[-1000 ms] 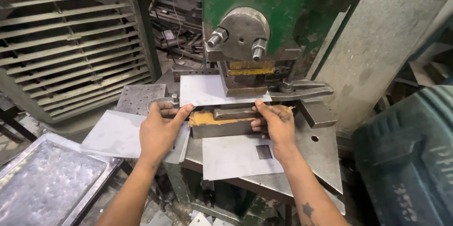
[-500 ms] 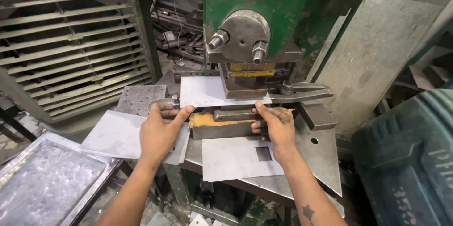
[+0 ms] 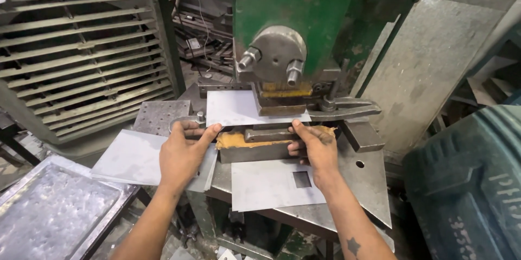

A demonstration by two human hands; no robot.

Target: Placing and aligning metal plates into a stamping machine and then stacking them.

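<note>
Left hand (image 3: 182, 154) and right hand (image 3: 315, 148) press flat on a grey metal sheet (image 3: 239, 108) fed under the green press (image 3: 304, 26), fingers at its near edge. Punched sheet with square hole (image 3: 266, 186) lies below; sheet stack (image 3: 130, 157) left, embossed tray (image 3: 49, 214) lower left.

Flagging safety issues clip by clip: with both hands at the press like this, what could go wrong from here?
1. The left hand and right hand rest bare on the metal sheet, close to the die block under the green press; a stroke could catch fingertips.
2. The sheet's thin edges could cut ungloved fingers if it slips.
3. The punched sheet overhangs the table edge and might slide off.
</note>
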